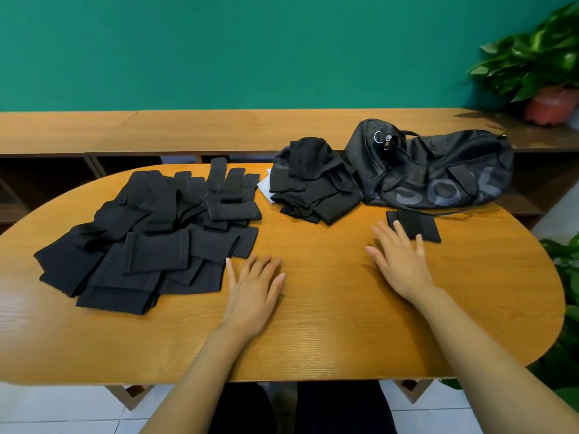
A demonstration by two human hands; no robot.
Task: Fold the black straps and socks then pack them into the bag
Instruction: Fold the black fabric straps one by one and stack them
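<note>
An oval wooden table stood before a green wall, with a plant in the far right corner. Neither grip held anything. The right hand lay flat, fingers spread and straight, its fingertips on the near edge of one folded strap. The left hand lay flat on bare wood with fingers straight, just beside the loose pile of straps on the left.

Just beyond the folded strap sat the bag, slumped on its side (whether its zip was open I could not tell). Against the bag's left side lay a heap of what looked like socks.

The main risk, as I judged it, was the bag. It was limp, and with no hand holding its mouth it would likely sag shut, so a strap pushed in one-handed could spring unfolded. Pulling from the tangled pile might also drag its neighbours off the table's edge.
</note>
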